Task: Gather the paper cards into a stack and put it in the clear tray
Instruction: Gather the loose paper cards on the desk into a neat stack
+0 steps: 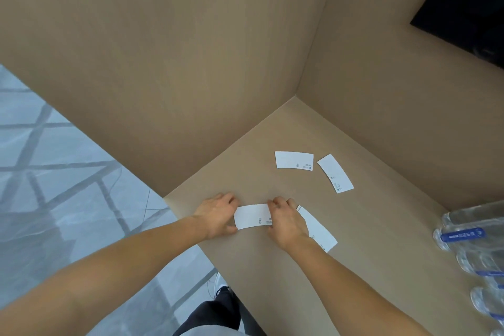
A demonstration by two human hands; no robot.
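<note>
Both hands, left hand point(218, 214) and right hand point(286, 222), are pinching the short ends of one card point(252, 216) lying crosswise between them, while the next card point(317, 228) is lying just beside the right.

Both hands meet on a white paper card point(252, 216) lying on a brown cardboard surface point(272, 275): the left hand point(218, 215) at its left end, the right hand point(286, 222) covering its right end. Another card point(319, 229) lies partly under the right wrist; two more point(294, 160) point(335, 173) lie beyond. Clear plastic bottles point(469, 234) crowd the right edge.
</note>
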